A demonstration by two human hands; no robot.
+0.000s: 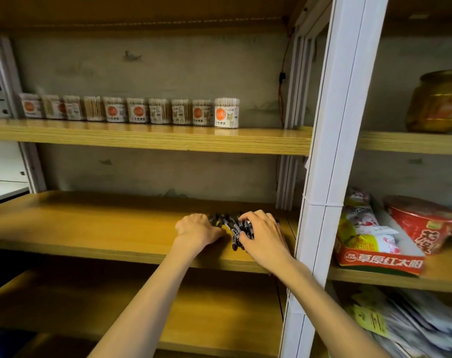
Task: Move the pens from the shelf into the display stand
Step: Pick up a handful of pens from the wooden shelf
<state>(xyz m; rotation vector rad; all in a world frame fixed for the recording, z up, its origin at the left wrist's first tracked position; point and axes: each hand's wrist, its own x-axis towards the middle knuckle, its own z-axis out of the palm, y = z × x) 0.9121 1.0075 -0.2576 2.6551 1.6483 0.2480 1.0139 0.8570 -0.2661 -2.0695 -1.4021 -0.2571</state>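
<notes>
A heap of several black pens (pixel 234 228) lies on the middle wooden shelf (pixel 96 223), near its right end. My left hand (pixel 197 229) is at the heap's left side, its fingers curled round some of the pens. My right hand (pixel 262 235) lies over the heap's right side, fingers bent over the pens and gripping them. Much of the heap is hidden under both hands. No display stand is in view.
A white upright post (pixel 330 161) stands just right of the pens. A row of cotton-swab tubs (pixel 132 111) lines the shelf above. Right of the post are a red snack box (pixel 377 257), a red noodle cup (pixel 423 223) and a glass jar (pixel 436 102).
</notes>
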